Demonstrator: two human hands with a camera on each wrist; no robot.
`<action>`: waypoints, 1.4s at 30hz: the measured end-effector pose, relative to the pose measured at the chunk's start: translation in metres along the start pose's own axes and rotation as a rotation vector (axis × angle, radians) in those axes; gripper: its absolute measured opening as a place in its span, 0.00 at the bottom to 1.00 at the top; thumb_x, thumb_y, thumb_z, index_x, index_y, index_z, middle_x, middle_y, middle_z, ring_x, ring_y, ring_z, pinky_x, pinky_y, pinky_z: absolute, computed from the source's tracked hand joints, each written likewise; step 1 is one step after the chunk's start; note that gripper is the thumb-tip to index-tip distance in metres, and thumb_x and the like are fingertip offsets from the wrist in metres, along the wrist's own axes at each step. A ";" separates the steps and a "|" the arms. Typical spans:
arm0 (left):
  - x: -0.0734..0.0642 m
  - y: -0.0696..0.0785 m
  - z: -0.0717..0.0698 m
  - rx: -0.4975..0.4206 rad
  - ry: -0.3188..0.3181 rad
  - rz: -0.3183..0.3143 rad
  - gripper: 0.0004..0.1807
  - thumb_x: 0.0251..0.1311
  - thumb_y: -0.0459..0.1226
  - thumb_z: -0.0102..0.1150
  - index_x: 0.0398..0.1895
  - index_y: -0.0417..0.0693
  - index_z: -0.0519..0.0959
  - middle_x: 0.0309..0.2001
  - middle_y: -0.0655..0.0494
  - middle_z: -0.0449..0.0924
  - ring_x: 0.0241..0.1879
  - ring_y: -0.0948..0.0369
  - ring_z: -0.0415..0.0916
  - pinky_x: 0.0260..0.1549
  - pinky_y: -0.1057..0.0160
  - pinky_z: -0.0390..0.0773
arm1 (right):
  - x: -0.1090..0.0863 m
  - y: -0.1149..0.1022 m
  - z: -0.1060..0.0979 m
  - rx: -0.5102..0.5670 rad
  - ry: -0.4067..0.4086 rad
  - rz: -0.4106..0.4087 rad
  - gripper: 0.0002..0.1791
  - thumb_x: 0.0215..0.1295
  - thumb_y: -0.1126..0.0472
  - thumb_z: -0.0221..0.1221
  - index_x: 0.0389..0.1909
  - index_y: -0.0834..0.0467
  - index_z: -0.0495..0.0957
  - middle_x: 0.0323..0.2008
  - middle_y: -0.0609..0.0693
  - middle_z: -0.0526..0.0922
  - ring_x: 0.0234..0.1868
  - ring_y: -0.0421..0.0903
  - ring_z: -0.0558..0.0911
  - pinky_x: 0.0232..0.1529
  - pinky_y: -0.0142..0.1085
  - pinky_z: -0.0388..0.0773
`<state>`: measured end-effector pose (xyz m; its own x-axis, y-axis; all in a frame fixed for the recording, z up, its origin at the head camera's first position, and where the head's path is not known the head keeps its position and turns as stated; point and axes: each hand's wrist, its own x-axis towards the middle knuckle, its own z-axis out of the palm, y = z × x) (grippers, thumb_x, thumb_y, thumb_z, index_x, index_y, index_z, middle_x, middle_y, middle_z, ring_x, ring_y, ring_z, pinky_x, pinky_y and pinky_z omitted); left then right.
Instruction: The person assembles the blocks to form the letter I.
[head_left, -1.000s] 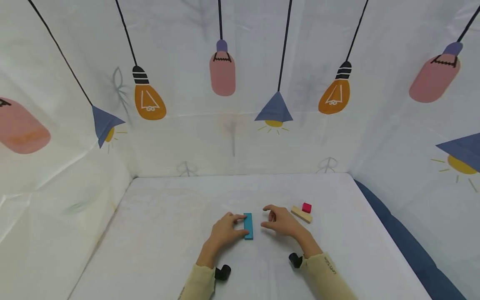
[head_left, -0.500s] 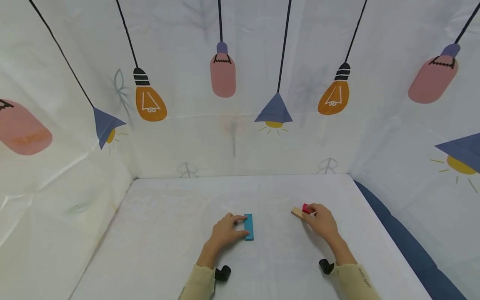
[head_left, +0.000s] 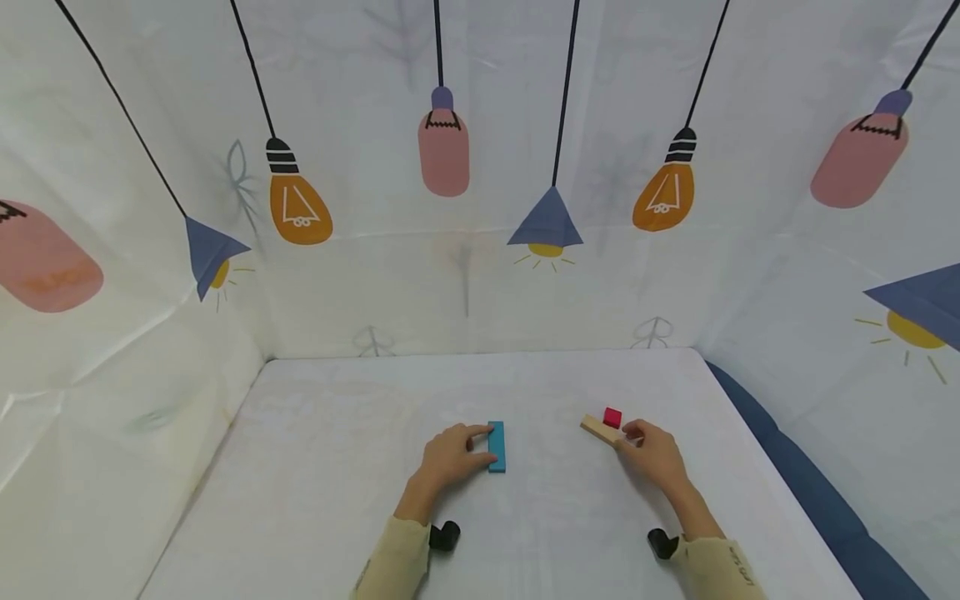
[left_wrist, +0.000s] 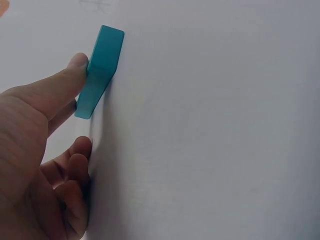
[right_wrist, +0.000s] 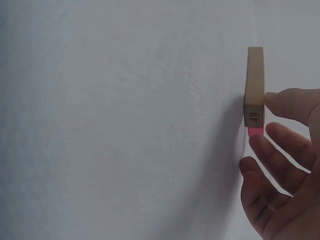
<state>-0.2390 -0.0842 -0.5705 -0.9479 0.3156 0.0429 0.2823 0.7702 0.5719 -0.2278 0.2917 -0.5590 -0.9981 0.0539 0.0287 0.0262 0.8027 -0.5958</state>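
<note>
A flat turquoise block point(head_left: 497, 447) lies lengthwise near the middle of the table. My left hand point(head_left: 448, 455) holds it from the left, thumb near its near end and index finger at its far end. In the left wrist view, the thumb overlaps the side of the block point(left_wrist: 104, 55). To the right, a plain wooden block point(head_left: 598, 429) lies slantwise with a small red cube point(head_left: 612, 417) just behind it. My right hand point(head_left: 654, 454) is at the wooden block's near end, thumb tip right beside it, fingers loosely bent. That end carries the number 49 in the right wrist view.
The white table point(head_left: 337, 500) has its back edge against a white cloth wall point(head_left: 360, 283) printed with lamps. Cloth also hangs along both sides. Dark blue padding point(head_left: 810, 483) shows past the table's right edge.
My right hand moved right from beside the turquoise block to the wooden block and red cube, then drew back slightly from the cube. My left hand kept its place on the turquoise block.
</note>
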 end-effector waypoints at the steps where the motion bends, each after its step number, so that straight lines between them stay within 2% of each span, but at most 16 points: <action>1: 0.002 0.000 -0.001 -0.004 -0.006 0.000 0.31 0.53 0.60 0.65 0.60 0.64 0.79 0.25 0.66 0.69 0.21 0.66 0.64 0.18 0.65 0.65 | 0.001 0.001 0.001 0.002 -0.005 0.003 0.17 0.62 0.59 0.62 0.48 0.64 0.78 0.41 0.57 0.82 0.41 0.53 0.78 0.44 0.50 0.76; 10: 0.012 -0.003 -0.003 -0.023 -0.025 -0.015 0.31 0.54 0.59 0.65 0.61 0.64 0.78 0.21 0.67 0.71 0.18 0.67 0.64 0.16 0.65 0.64 | 0.002 -0.005 0.004 0.014 -0.021 -0.018 0.17 0.59 0.58 0.66 0.45 0.63 0.79 0.34 0.52 0.80 0.37 0.50 0.78 0.40 0.48 0.76; 14: 0.011 -0.006 0.000 -0.021 -0.026 -0.013 0.31 0.53 0.60 0.65 0.61 0.64 0.78 0.21 0.67 0.71 0.18 0.67 0.65 0.17 0.65 0.65 | 0.001 -0.009 0.005 0.041 -0.114 -0.014 0.26 0.56 0.54 0.70 0.52 0.62 0.77 0.30 0.49 0.76 0.33 0.48 0.74 0.34 0.42 0.72; 17: 0.006 -0.007 0.005 -0.027 -0.026 -0.006 0.31 0.53 0.60 0.65 0.60 0.64 0.78 0.20 0.67 0.71 0.18 0.67 0.65 0.16 0.65 0.65 | -0.002 -0.010 0.007 0.069 -0.196 -0.027 0.33 0.52 0.55 0.72 0.58 0.62 0.74 0.29 0.49 0.72 0.32 0.46 0.71 0.32 0.39 0.69; 20: 0.005 -0.005 0.007 -0.034 -0.009 0.006 0.30 0.53 0.59 0.65 0.60 0.64 0.79 0.20 0.68 0.70 0.17 0.67 0.64 0.15 0.65 0.65 | 0.001 -0.012 0.004 0.082 -0.241 -0.074 0.38 0.49 0.59 0.74 0.62 0.64 0.70 0.29 0.49 0.71 0.33 0.45 0.70 0.33 0.39 0.68; 26: 0.009 -0.003 0.001 -0.030 0.013 0.007 0.30 0.53 0.58 0.66 0.60 0.64 0.79 0.19 0.67 0.70 0.17 0.67 0.65 0.15 0.65 0.65 | 0.017 -0.017 -0.001 0.107 -0.328 -0.160 0.45 0.47 0.61 0.74 0.66 0.67 0.64 0.29 0.49 0.73 0.32 0.45 0.71 0.34 0.39 0.68; 38: 0.010 -0.003 -0.001 -0.017 -0.002 -0.011 0.31 0.53 0.59 0.65 0.61 0.64 0.78 0.19 0.67 0.71 0.17 0.67 0.65 0.15 0.65 0.65 | 0.028 -0.016 -0.004 0.167 -0.391 -0.132 0.47 0.47 0.61 0.75 0.67 0.68 0.62 0.26 0.50 0.74 0.29 0.46 0.73 0.30 0.37 0.71; 42: 0.009 -0.002 -0.002 -0.014 -0.006 -0.008 0.31 0.54 0.59 0.65 0.61 0.63 0.78 0.20 0.67 0.71 0.18 0.66 0.65 0.16 0.65 0.65 | 0.029 -0.015 -0.002 0.169 -0.385 -0.132 0.47 0.46 0.62 0.75 0.67 0.68 0.63 0.26 0.50 0.74 0.28 0.46 0.73 0.28 0.36 0.72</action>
<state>-0.2485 -0.0840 -0.5697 -0.9491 0.3131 0.0333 0.2729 0.7650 0.5834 -0.2572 0.2825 -0.5475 -0.9410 -0.2934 -0.1684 -0.0804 0.6775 -0.7311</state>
